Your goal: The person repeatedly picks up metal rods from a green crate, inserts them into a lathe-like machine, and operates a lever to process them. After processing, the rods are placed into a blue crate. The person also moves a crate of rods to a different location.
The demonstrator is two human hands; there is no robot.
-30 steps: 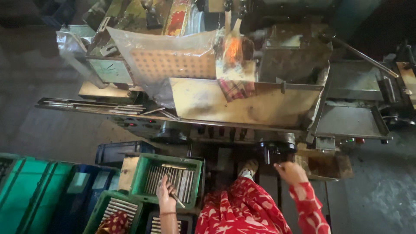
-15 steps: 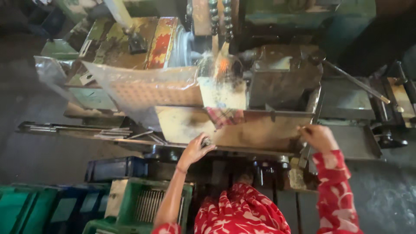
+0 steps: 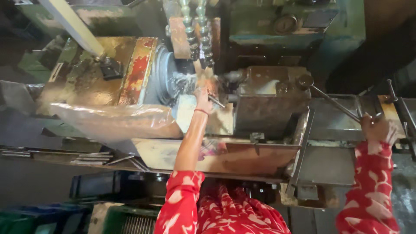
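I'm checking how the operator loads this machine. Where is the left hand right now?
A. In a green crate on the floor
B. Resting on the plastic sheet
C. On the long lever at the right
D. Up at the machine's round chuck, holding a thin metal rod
D: the left hand is raised at the chuck, with a thin metal rod in its fingers.

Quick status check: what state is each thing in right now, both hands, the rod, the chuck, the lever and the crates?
Left hand: raised to the chuck, fingers closed on a thin metal rod.
Metal rod: held, tilted, beside the chuck.
Chuck: spin cannot be told.
Right hand: gripping the end of the long lever.
Lever: slanted, held at its outer end.
Plastic sheet: draped over the machine's front.
Green crate: open, holding rods.
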